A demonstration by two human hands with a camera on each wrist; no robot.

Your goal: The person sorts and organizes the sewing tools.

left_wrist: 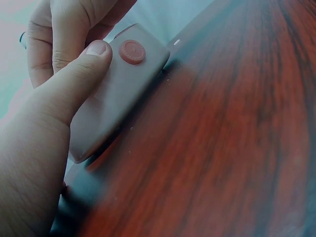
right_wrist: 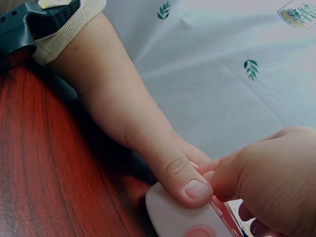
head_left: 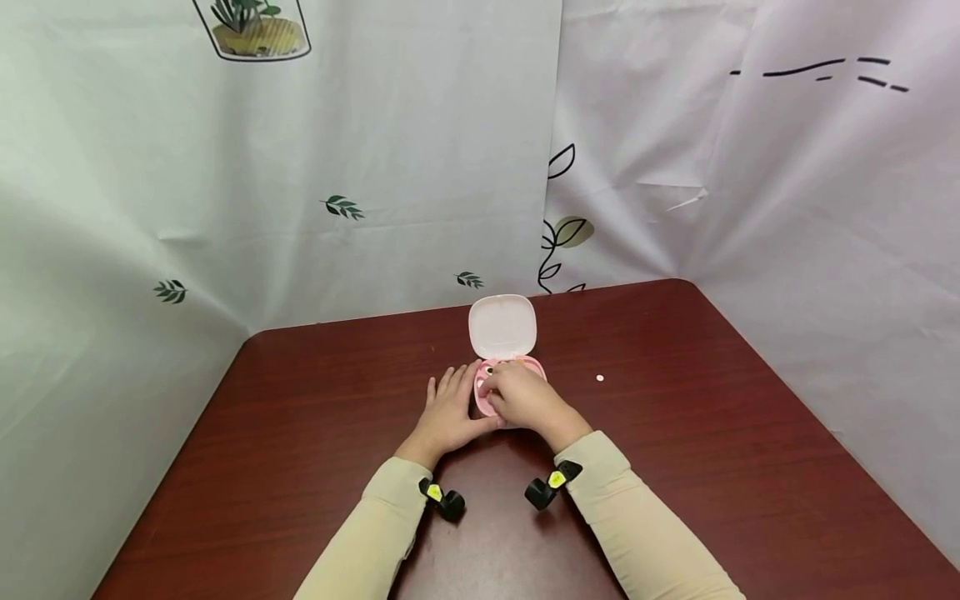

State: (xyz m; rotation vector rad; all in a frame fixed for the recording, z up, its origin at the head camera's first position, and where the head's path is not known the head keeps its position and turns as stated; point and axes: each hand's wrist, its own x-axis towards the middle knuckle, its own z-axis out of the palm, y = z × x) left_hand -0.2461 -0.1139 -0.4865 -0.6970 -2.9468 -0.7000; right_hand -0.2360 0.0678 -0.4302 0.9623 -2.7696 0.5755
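Note:
A small hinged case [head_left: 485, 405], pale outside and pink inside, lies on the table with its whitish lid [head_left: 502, 327] raised away from me. On its front in the left wrist view is a round ridged pink button [left_wrist: 132, 52]. My left hand [head_left: 450, 417] holds the case at its near left corner, fingers along the left side and thumb on the front rim. From the right, my right hand [head_left: 527, 398] reaches over the case, fingers bent down into the pink interior. Its fingertips are mostly hidden, and I cannot tell what they hold.
A small white round piece [head_left: 600, 377] lies on the dark red wooden table [head_left: 675, 433], right of the case. Behind the table hangs a pale curtain [head_left: 412, 167] with leaf prints. Each wrist wears a black camera strap.

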